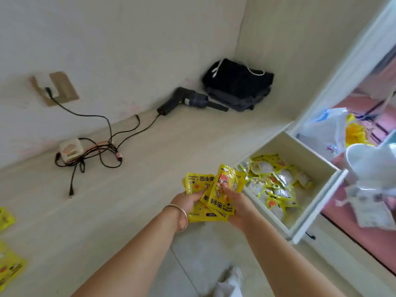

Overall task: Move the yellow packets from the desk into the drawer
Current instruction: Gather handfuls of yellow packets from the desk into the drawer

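Held stock: a loose fan of glossy yellow foil hand-warmer packets [211,197], gripped between both your hands above the front edge of the pale wood-grain surface [128,189], just left of the open white drawer [321,168]. Left hand [188,200], wearing a thin metal bangle [180,217], has its fingers curled round the left side of the fan; right hand [234,207] holds the right side, thumb pressed on the top packet's face. Destination: the drawer stands pulled out beside the surface, already carrying a heap of yellow and silver packets [276,185] along its near side. Outstanding stock: further yellow packets [8,260] lie at the far left edge of the surface, well apart from your hands. Risks, as judged: the packets are slick and unevenly overlapped, so one could slide out of the fan as you swing right and drop to the tiled floor [192,264] in the gap between surface and drawer; letting go too early would cause the same. The heap sits high on the near side, so packets dropped onto it may spill over the drawer's front wall; aim toward the barer far end. Also present: tangled black cables [96,151], a dark handheld blower [192,101] and folded dark clothing [237,84], all well apart from your path.
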A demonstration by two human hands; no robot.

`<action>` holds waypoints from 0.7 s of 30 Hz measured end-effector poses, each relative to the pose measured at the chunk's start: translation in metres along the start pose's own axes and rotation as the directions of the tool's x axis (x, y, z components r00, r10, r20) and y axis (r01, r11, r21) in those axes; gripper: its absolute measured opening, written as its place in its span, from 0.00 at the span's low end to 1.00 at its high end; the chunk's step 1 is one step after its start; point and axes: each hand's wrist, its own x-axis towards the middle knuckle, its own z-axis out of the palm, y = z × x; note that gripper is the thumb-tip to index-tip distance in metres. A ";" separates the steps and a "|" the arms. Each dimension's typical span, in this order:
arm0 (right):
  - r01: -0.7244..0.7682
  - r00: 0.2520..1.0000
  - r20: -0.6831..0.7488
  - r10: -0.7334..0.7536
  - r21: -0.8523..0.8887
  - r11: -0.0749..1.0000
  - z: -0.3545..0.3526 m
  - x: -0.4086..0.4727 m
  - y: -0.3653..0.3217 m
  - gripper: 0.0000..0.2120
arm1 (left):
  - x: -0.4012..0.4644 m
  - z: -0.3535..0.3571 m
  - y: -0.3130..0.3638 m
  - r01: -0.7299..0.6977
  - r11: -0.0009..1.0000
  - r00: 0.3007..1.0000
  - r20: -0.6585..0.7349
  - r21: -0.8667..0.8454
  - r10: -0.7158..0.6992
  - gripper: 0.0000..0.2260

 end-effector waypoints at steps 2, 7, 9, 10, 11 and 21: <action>-0.003 0.996 -0.089 0.008 0.061 0.998 -0.039 0.001 -0.024 0.17 | 0.022 0.042 0.003 0.004 0.999 1.000 0.030 0.046 -0.006 0.07; -0.007 0.966 -0.255 0.037 0.117 0.993 -0.132 0.020 -0.078 0.18 | 0.084 0.133 0.009 0.034 0.985 0.999 0.016 0.170 -0.038 0.13; -0.010 0.953 -0.300 0.041 0.105 0.994 -0.164 0.030 -0.098 0.18 | 0.112 0.163 0.011 0.038 0.964 0.999 -0.012 0.263 -0.036 0.30; -0.032 0.946 -0.319 0.063 0.100 0.994 -0.179 0.034 -0.106 0.18 | 0.126 0.175 0.012 0.041 0.950 0.999 -0.017 0.308 -0.038 0.35; -0.045 0.940 -0.333 0.074 0.093 0.995 -0.195 0.039 -0.112 0.19 | 0.138 0.187 0.012 0.039 0.934 0.999 -0.012 0.354 -0.037 0.35; -0.148 0.821 -0.560 0.113 -0.018 0.989 -0.282 0.101 -0.128 0.47 | 0.241 0.255 0.009 0.134 0.820 0.986 -0.157 0.556 -0.055 0.34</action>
